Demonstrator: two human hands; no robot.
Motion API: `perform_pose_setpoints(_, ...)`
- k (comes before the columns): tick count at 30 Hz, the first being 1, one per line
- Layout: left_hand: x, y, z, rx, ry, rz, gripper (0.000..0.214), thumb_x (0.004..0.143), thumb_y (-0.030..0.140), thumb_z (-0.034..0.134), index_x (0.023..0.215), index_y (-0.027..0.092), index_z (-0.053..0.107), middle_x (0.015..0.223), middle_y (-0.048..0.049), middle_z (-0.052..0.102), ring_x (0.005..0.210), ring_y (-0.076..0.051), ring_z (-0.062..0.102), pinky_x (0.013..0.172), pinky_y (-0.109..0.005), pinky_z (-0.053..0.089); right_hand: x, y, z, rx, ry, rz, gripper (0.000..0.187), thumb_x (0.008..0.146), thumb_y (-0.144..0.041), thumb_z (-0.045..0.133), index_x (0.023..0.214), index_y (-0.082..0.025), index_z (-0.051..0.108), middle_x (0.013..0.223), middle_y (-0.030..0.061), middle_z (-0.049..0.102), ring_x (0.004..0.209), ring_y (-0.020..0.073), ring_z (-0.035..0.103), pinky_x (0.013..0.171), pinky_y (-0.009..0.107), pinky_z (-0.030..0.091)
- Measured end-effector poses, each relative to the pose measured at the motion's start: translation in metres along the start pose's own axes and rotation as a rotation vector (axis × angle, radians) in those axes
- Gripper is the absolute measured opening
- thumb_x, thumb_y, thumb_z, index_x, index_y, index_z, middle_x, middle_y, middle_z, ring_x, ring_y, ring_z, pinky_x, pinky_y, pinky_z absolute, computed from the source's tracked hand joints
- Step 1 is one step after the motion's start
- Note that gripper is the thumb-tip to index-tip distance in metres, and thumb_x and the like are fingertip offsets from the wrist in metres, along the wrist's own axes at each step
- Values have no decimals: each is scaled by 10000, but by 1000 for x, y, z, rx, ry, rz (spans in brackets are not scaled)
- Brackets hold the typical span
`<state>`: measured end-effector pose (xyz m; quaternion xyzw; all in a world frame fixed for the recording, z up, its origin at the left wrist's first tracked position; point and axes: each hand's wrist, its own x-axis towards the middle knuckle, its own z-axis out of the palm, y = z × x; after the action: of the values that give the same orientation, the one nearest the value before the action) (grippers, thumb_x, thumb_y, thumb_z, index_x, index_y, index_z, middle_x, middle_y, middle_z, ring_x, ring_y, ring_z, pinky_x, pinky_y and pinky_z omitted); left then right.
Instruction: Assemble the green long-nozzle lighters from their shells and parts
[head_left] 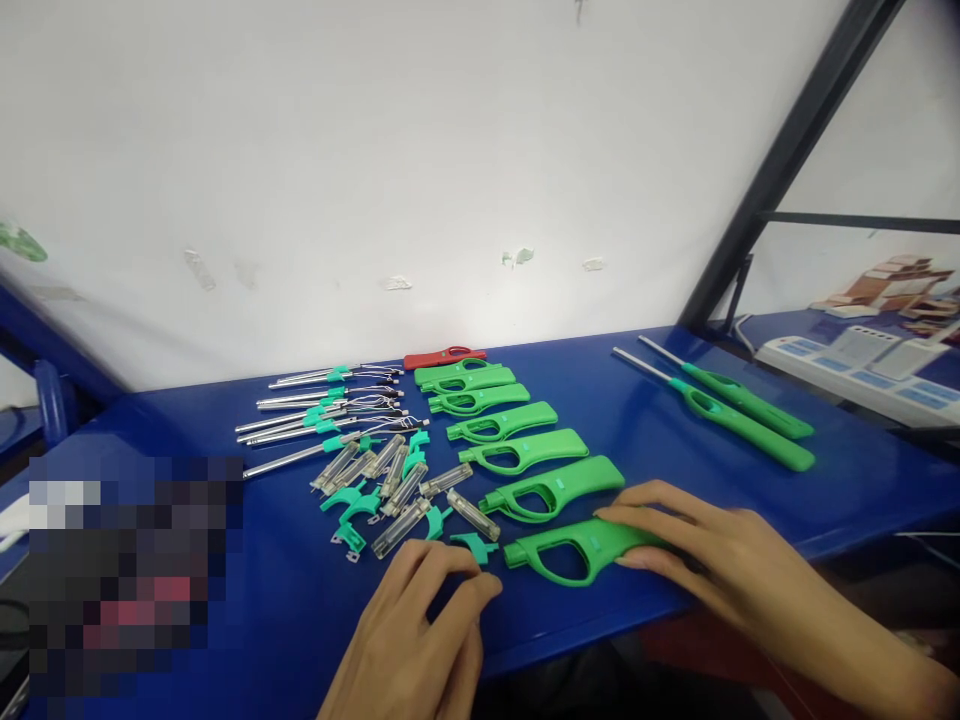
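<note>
My right hand (pixel 712 545) grips the butt end of the nearest green lighter handle (pixel 592 545), with fingers along its top and the thumb below; the handle lies at the table's front edge. My left hand (pixel 420 630) is closed beside it with bent fingers, and whatever they hold is hidden. Just beyond its fingertips is a small teal trigger piece (pixel 472 547). Clear fuel tanks (pixel 405 490) and more teal triggers (pixel 349 500) are heaped behind that hand. Several more green handles (pixel 551 490) form a row going back, ending with a red handle (pixel 446 357).
Metal lighter tubes with wires (pixel 300 425) lie at the back left. Two lighters with tubes fitted (pixel 750 425) rest on the right of the blue table (pixel 592 375). A white wall stands behind, and a dark metal post (pixel 780 170) rises at the right.
</note>
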<state>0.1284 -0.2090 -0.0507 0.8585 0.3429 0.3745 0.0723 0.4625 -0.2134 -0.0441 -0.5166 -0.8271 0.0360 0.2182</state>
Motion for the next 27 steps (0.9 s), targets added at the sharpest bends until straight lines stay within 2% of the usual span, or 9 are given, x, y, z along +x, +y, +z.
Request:
perform_pose_setpoints(10,2,-5,0,35,10,72,362,1018,-33,491,1203,220,672,1077,-62,713,1008,-195,667,839,-290,612,0,2,-3,7,74,49,331,1107,-561,566,1227,-363,802,1298,34,796,996,216,844,900,331,687)
perform_pose_setpoints(12,2,-7,0,48,18,88,370,1013,-32,490,1203,223,680,1070,-63,721,994,-193,680,828,-285,616,-2,17,-9,-57,94,137,400,1099,-621,528,1159,-352,818,1321,43,783,1108,240,813,1001,357,645)
perform_pose_setpoints(14,2,-8,0,61,27,78,373,1016,-31,484,1194,223,690,1069,-66,728,991,-195,689,822,-286,617,-4,41,-19,-208,143,302,553,1068,-736,441,1096,-341,826,1325,44,781,1196,271,771,1065,376,595)
perform_pose_setpoints(15,1,-8,0,65,29,76,372,1017,-29,480,1189,222,694,1067,-66,730,988,-195,694,823,-286,619,-4,55,-25,-274,175,390,606,1053,-764,407,1110,-325,822,1335,61,777,1211,300,759,1054,401,588)
perform_pose_setpoints(17,1,-9,1,69,26,89,363,1017,-22,480,1181,218,698,1054,-62,731,972,-191,699,825,-281,622,-6,85,-36,-393,247,556,647,1055,-740,371,1179,-272,801,1332,133,764,1106,363,777,904,468,601)
perform_pose_setpoints(20,1,-11,3,70,26,109,363,1005,-26,485,1177,215,695,1042,-54,726,954,-186,693,836,-284,623,-9,119,-47,-504,233,741,662,1028,-753,407,1207,-249,797,1242,178,782,902,409,787,749,513,570)
perform_pose_setpoints(23,1,-13,5,61,68,130,364,998,-34,467,1151,207,694,1011,-55,716,924,-185,674,805,-288,616,-13,130,-50,-522,154,794,681,1017,-770,428,1188,-238,815,1090,179,818,835,423,790,680,495,538)
perform_pose_setpoints(27,-1,-12,4,53,19,122,362,1017,-35,467,1187,201,682,1021,-63,712,918,-186,659,790,-296,607,-15,128,-49,-510,113,781,694,1018,-757,451,1169,-206,844,1044,204,827,805,433,801,639,492,528)
